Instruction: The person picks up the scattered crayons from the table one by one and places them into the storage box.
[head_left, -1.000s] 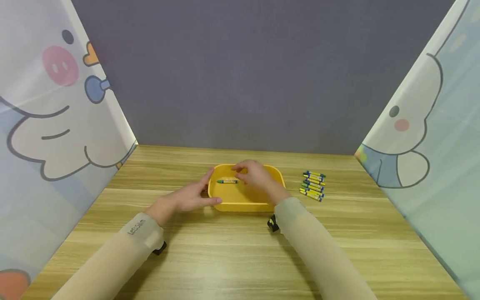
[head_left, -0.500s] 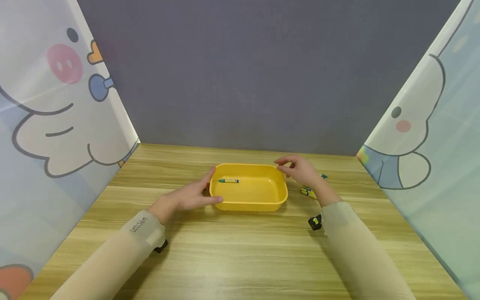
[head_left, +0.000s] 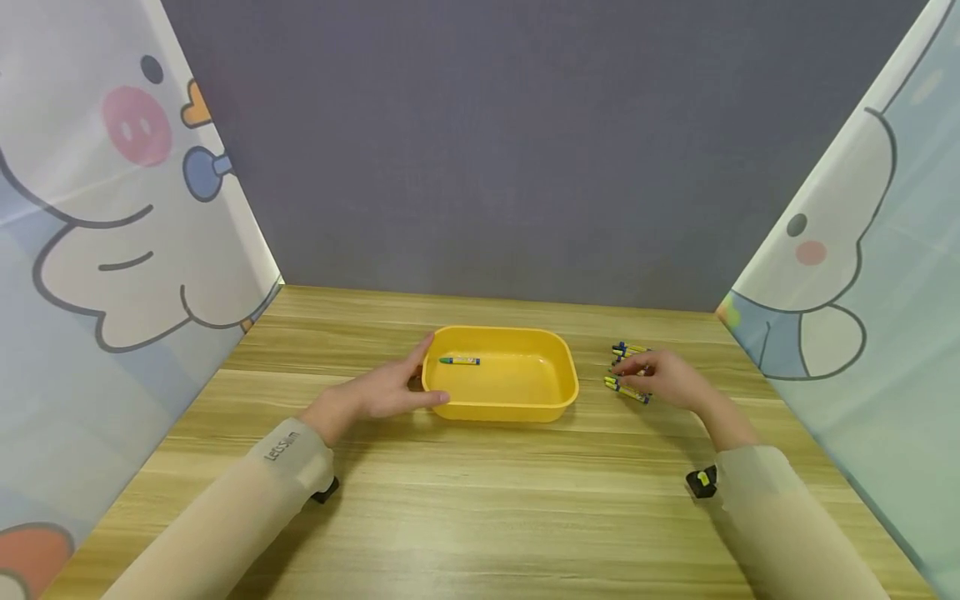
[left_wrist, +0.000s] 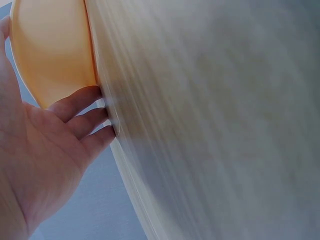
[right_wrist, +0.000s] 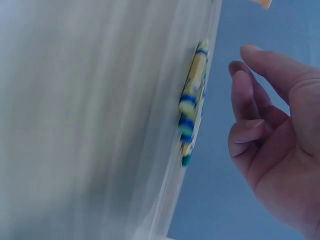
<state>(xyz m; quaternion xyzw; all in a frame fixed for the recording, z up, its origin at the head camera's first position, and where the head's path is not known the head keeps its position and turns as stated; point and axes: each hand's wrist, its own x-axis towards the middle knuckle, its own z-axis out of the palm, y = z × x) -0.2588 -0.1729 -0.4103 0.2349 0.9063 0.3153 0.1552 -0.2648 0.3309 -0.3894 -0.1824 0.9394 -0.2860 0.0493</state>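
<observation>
A yellow rectangular tray (head_left: 506,412) sits mid-table with one green-tipped crayon (head_left: 460,361) lying inside, toward its left end. My left hand (head_left: 381,392) spans the tray's left end, thumb at the front rim and fingers reaching along the side; in the left wrist view its fingertips (left_wrist: 107,131) come down at the table surface. Over a small group of crayons (head_left: 627,390) to the tray's right hovers my right hand (head_left: 663,379), partly hiding them. The right wrist view shows that hand's fingers loosely bent, with nothing between them, and the crayons (right_wrist: 192,90) apart from it.
The wooden table (head_left: 480,500) ends at a dark grey panel (head_left: 480,150) at the back. Cartoon-printed sheets (head_left: 135,250) stand along both sides. A black wrist camera (head_left: 702,482) hangs beneath the right sleeve.
My right hand has moved out of the tray, passed over its right end and come to the crayons on the right. My left hand stays at the tray, and the crayon inside has not moved.
</observation>
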